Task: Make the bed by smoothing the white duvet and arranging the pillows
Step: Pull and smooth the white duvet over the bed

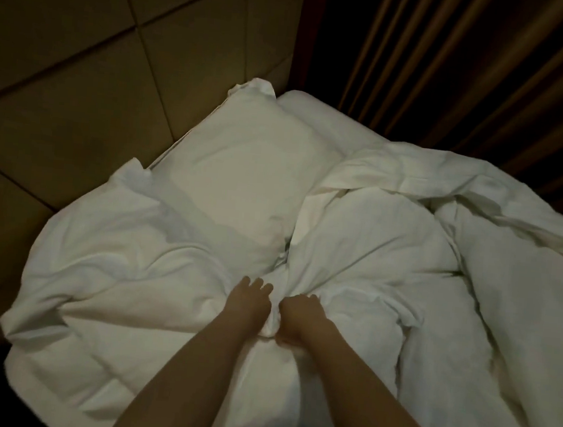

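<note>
1. Both hands meet at the middle of the bed, side by side, on a bunched ridge of the white duvet (365, 256); working from one spot likely lets the person gather slack before spreading it outward

2. The left hand (251, 301) lies on the fabric with its fingers fairly straight and slightly fanned, pressing or pinning the cloth rather than clutching it

3. The right hand (298, 313) has its fingers curled into a fold of the duvet, gripping a small knot of cloth between the two hands

4. The duvet is thick, soft and puffy, thrown into deep rolls and creases across the right half of the bed and rumpled on the near left; it covers most of the mattress but lies far from flat

5. One pillow (242, 175) sits at the head, against the padded headboard (66, 37), which shows large stitched panels with a smooth, leather-like look; the pillow's near end is tucked under the duvet edge

6. A second pillow-like shape (304, 105) shows behind it, though whether it is a pillow or the mattress corner I cannot tell

7. Pleated curtains (460, 58) hang in heavy vertical folds along the far side
</note>
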The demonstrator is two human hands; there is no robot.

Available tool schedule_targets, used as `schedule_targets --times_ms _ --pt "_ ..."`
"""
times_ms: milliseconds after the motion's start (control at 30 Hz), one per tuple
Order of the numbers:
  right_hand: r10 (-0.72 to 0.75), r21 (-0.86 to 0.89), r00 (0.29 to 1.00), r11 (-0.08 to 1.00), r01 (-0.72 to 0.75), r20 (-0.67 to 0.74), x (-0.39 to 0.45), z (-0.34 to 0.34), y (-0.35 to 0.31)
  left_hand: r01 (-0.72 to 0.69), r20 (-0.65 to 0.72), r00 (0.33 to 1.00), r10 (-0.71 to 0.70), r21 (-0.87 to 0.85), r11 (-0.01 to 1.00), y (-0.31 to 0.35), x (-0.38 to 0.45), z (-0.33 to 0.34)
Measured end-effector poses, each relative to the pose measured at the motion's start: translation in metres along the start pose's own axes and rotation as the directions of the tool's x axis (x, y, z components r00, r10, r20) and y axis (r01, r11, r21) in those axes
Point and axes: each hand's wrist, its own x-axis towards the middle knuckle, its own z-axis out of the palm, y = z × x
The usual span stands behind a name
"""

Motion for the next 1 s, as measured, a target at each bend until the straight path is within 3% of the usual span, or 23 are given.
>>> schedule_targets --times_ms 33,133,233,400,500,567,667,767,867,967,1000 --pt "-0.001 0.009 1.0 1.0 0.001 -0.004 -0.006 0.0 0.002 0.023 0.077 0.997 -0.021 -0.026 0.999 0.0 -0.003 0.0" --pt "0.023 0.089 0.991 0.995 -0.035 0.13 -0.025 0.001 0.013 0.127 0.112 0.986 -0.121 -0.045 0.991 0.005 -0.024 -0.013" --pt "0.081 0.109 0.968 0.988 -0.11 0.239 -0.051 0.004 0.028 0.127 0.321 0.937 -0.137 0.05 0.991 0.018 -0.045 -0.022" --pt "0.089 -0.011 0.959 0.996 -0.09 0.268 -0.092 0.026 0.026 0.151 0.257 0.95 -0.179 0.124 0.981 0.05 -0.088 -0.026" --pt "0.026 -0.194 0.989 0.981 0.003 0.148 -0.111 0.041 0.009 0.18 0.163 0.964 -0.208 0.171 0.969 0.06 -0.113 -0.022" --pt "-0.038 -0.222 0.999 0.974 0.037 0.0 -0.126 0.046 0.004 0.183 0.134 0.967 -0.215 0.215 0.959 0.062 -0.133 -0.022" --pt "-0.025 0.007 0.986 1.0 0.026 -0.167 -0.148 0.043 -0.004 0.211 0.106 0.966 -0.235 0.203 0.956 0.06 -0.158 -0.029" --pt "0.031 0.156 0.977 0.988 0.003 -0.211 -0.167 0.041 -0.02 0.233 0.119 0.96 -0.253 0.164 0.959 0.052 -0.175 -0.036" --pt "0.012 0.163 0.995 0.987 0.004 -0.096 -0.183 0.06 -0.046 0.195 0.188 0.955 -0.228 0.181 0.964 0.05 -0.197 -0.019" --pt "-0.04 0.234 0.983 0.972 -0.003 0.178 -0.199 0.101 -0.086 0.185 0.321 0.918 -0.233 0.173 0.967 0.07 -0.238 0.019" --pt "-0.052 0.185 0.968 0.983 0.006 0.245 -0.205 0.102 -0.096 0.19 0.356 0.905 -0.232 0.149 0.97 0.073 -0.249 0.025"
